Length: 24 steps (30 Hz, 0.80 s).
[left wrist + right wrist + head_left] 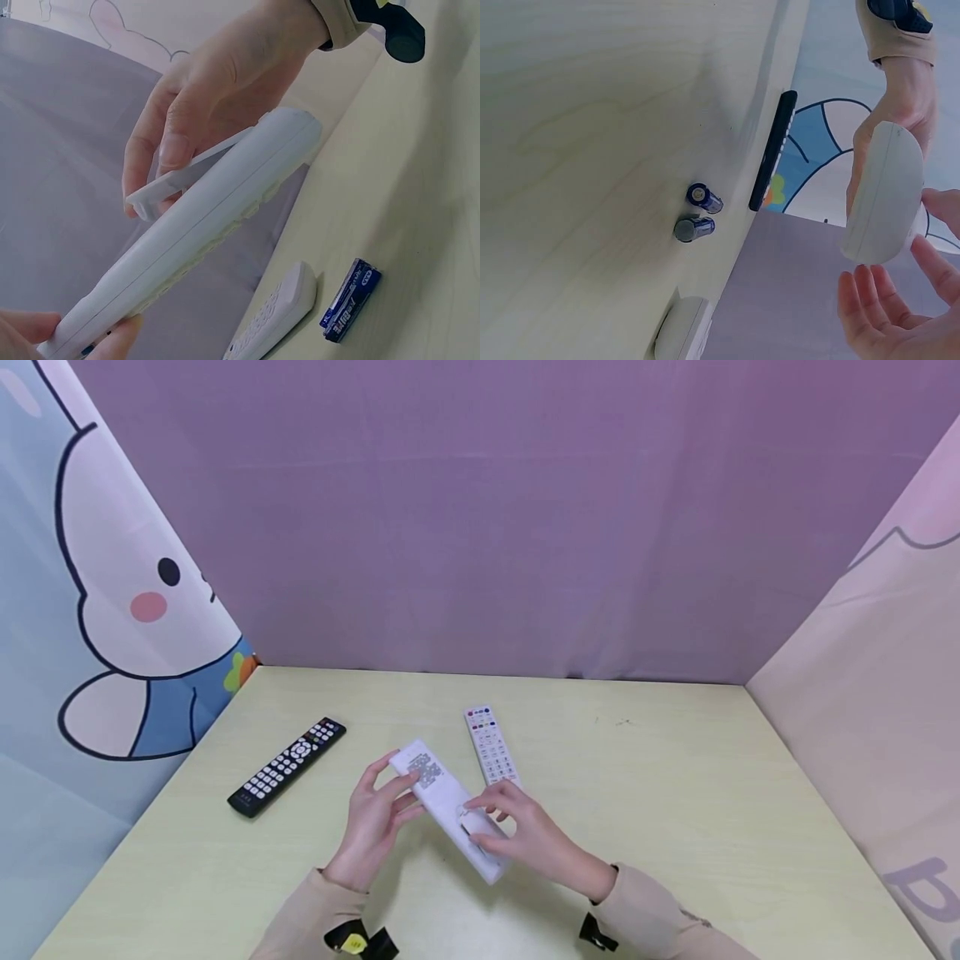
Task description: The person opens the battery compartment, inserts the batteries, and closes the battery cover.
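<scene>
My left hand (369,835) grips one end of a white remote control (438,793), its back turned up with a printed label showing. In the left wrist view its fingertips (116,341) hold the remote at the bottom left. My right hand (536,839) pinches the battery cover (191,169) between thumb and fingers. One end of that cover stands raised off the remote; the other still meets the body. The right wrist view shows the remote end-on (885,199), with the right-hand fingers (877,307) near it. From that side the cover is hidden.
A second white remote (489,743) lies behind the hands, buttons up. To the left lies a black remote (287,768). Two blue batteries (705,197) rest on the table (645,760) beside the second white remote. Cloth walls (480,527) border the table.
</scene>
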Motion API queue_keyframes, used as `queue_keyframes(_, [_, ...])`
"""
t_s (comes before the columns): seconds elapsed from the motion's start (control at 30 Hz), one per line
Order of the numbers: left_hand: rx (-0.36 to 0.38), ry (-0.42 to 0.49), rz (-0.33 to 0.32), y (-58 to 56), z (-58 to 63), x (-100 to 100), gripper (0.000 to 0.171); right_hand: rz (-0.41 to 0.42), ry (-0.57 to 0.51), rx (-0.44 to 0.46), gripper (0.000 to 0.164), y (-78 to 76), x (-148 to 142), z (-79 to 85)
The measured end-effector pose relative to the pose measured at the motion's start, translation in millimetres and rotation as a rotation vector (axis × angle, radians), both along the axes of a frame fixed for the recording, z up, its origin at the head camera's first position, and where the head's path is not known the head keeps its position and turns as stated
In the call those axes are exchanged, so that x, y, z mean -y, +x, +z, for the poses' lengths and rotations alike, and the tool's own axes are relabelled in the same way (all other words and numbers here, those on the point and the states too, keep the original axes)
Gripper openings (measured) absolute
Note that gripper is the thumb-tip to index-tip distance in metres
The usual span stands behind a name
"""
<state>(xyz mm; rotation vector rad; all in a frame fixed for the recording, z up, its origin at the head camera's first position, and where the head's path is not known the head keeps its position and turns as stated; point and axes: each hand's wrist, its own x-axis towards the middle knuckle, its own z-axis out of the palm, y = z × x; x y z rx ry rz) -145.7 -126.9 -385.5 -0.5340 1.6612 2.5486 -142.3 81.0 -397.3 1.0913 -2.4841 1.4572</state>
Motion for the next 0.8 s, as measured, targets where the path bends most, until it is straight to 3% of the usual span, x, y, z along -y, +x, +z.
queue_keyframes(0.23, [0.0,0.003,0.002,1.7,2.6,0.4,0.052,0.009,0.116,-0.106,0.038,3.8,-1.1,0.1])
queue_keyframes(0.53, [-0.005,0.0,0.005,1.4,3.0,2.4,0.053,0.029,0.322,-0.098,0.074,11.5,-2.9,-1.2])
queue_keyframes(0.8, [-0.011,-0.004,-0.003,1.3,3.2,2.5,0.052,0.04,0.35,-0.181,0.081,14.3,-3.6,-1.8])
